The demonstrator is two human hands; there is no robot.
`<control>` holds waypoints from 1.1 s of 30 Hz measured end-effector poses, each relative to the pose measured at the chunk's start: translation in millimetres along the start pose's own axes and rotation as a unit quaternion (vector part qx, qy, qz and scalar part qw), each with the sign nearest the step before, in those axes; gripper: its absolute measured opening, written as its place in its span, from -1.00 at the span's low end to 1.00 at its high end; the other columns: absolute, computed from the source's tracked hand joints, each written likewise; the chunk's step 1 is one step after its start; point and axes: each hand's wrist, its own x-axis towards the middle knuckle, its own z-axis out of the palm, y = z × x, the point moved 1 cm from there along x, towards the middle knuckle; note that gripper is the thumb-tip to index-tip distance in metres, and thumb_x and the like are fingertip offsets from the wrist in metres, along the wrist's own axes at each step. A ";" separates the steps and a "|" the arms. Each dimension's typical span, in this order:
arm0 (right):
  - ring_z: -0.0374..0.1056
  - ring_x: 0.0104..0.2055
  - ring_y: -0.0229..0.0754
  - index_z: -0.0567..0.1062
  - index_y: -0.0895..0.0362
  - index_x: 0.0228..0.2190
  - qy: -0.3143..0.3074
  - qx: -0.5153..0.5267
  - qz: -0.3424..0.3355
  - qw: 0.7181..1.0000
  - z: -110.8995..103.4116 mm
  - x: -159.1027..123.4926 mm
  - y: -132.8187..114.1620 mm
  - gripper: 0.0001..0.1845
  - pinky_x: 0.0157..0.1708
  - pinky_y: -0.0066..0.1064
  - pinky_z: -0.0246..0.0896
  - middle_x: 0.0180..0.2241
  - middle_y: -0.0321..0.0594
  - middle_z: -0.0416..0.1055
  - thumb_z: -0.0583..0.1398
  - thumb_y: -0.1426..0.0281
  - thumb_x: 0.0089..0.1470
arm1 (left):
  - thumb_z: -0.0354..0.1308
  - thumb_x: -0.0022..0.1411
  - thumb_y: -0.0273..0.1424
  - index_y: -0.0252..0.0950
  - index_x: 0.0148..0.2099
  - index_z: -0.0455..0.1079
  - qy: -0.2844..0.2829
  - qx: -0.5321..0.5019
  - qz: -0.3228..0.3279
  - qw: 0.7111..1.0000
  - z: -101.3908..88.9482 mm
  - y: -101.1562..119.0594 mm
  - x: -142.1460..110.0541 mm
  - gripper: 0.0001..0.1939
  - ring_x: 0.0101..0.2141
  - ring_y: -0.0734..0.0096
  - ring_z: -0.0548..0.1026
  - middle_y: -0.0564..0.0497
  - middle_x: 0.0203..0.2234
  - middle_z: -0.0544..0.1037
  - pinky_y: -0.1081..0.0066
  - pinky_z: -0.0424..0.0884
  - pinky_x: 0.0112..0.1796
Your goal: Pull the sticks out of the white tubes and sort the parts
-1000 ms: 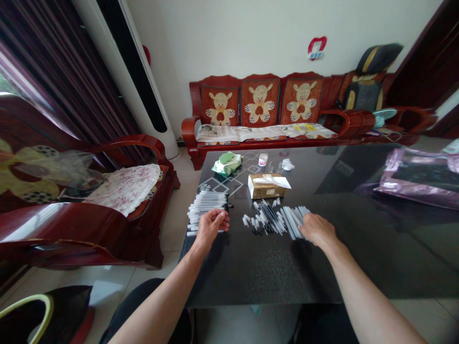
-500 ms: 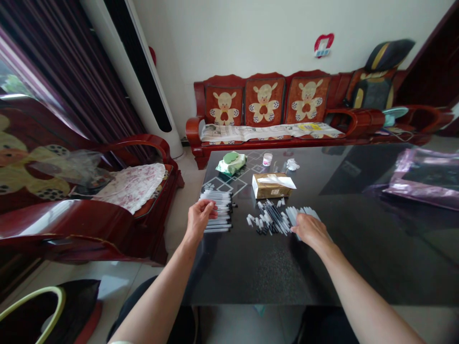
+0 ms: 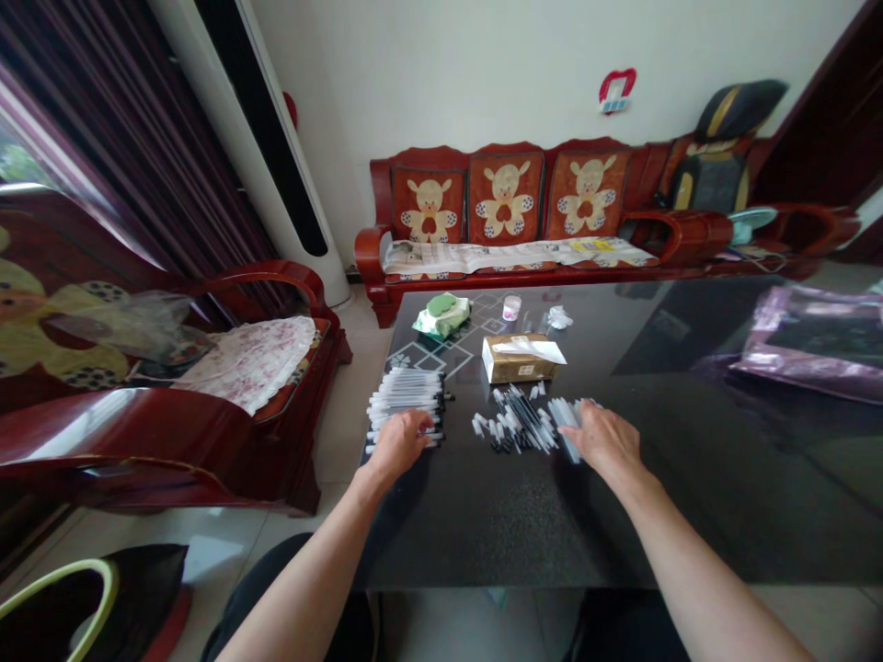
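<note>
A row of assembled pens (image 3: 407, 395), white-bodied with black tips, lies side by side at the table's left edge. My left hand (image 3: 400, 446) rests over the near end of this row, its fingers curled and pressed together; whatever lies between them is hidden. To the right, my right hand (image 3: 611, 439) closes over a pile of clear pen barrels (image 3: 564, 418), thumb on the near side and fingers behind. Between the hands lie thin dark refills (image 3: 528, 416), with white caps (image 3: 481, 423) and small black parts (image 3: 501, 446) scattered to their left.
Behind the parts stands a gold tissue box (image 3: 521, 368). Farther back are a green pack of wipes (image 3: 442, 317), a small white jar (image 3: 511, 308) and a crumpled tissue (image 3: 558, 317). A purple plastic package (image 3: 765, 359) lies on the right of the black table (image 3: 483, 533).
My left hand has come down and nearer, onto the near end of the pen row. My right hand stays at the barrels, shifted slightly. The view has moved a little.
</note>
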 end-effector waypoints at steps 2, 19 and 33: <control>0.38 -0.21 0.03 0.40 0.22 -0.19 0.036 -0.014 0.020 0.999 -2.3 -1.3 3.8 -0.58 -0.30 -0.29 0.19 -0.26 0.04 0.43 0.10 0.15 0.06 | 0.16 0.03 -0.52 -0.26 -0.24 0.46 -0.003 0.003 -0.004 1.000 -0.6 -0.5 0.0 -0.80 -0.37 0.37 0.46 0.00 -0.39 0.54 0.46 0.27 -0.33; 0.04 0.13 0.32 0.02 0.10 0.23 -0.020 0.006 0.065 0.998 55.9 -10.9 14.1 -0.25 -0.08 0.09 0.03 0.19 0.20 -0.03 -0.18 -0.03 0.13 | 0.17 0.07 -0.49 -0.26 -0.24 0.44 -0.004 -0.017 0.004 1.000 2.2 2.2 -1.2 -0.84 -0.37 0.39 0.46 0.01 -0.38 0.53 0.46 0.27 -0.31; -0.08 0.22 0.35 -0.03 0.09 0.24 -0.061 -0.002 0.034 0.998 54.8 -11.1 19.1 -0.34 -0.03 0.13 -0.01 0.25 0.21 -0.12 -0.16 0.12 0.17 | 0.17 0.09 -0.48 -0.27 -0.25 0.43 -0.002 -0.023 0.012 1.000 3.3 4.5 -0.5 -0.88 -0.36 0.40 0.46 0.00 -0.37 0.53 0.47 0.26 -0.30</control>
